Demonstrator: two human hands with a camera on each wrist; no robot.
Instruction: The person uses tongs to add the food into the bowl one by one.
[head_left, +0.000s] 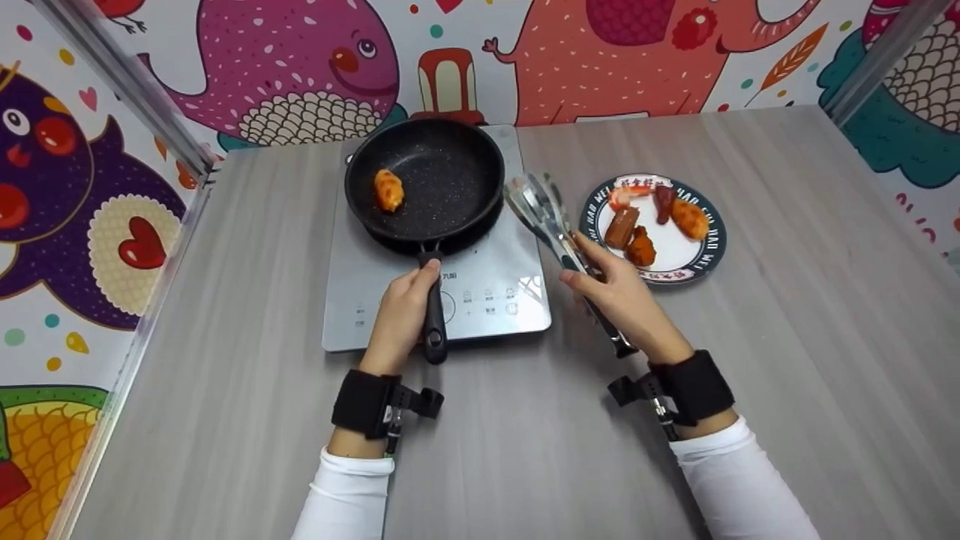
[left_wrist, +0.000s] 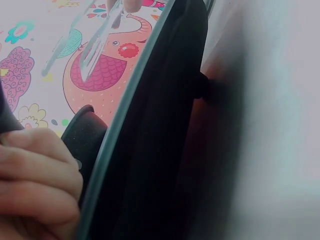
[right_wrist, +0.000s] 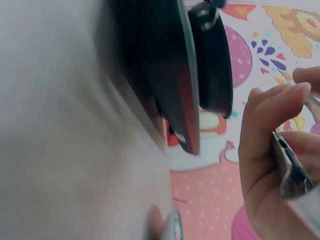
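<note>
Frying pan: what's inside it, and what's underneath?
Inside the frying pan lies one browned piece of food. Underneath is a silver cooktop; its area directly below the pan is covered.

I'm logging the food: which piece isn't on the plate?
The orange-brown, wing-like piece lying alone toward the left side of the frying pan; a similar golden-brown piece and the other food are on the plate.

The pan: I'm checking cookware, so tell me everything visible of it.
The pan is round and black, with flared walls, a pale-speckled, coated-looking inside and a black handle with a hole near its end. It opens upward over the cooktop, handle on the near side; whether it rests flat is unclear. One browned food piece lies inside at left. The left grip holds the handle.
</note>
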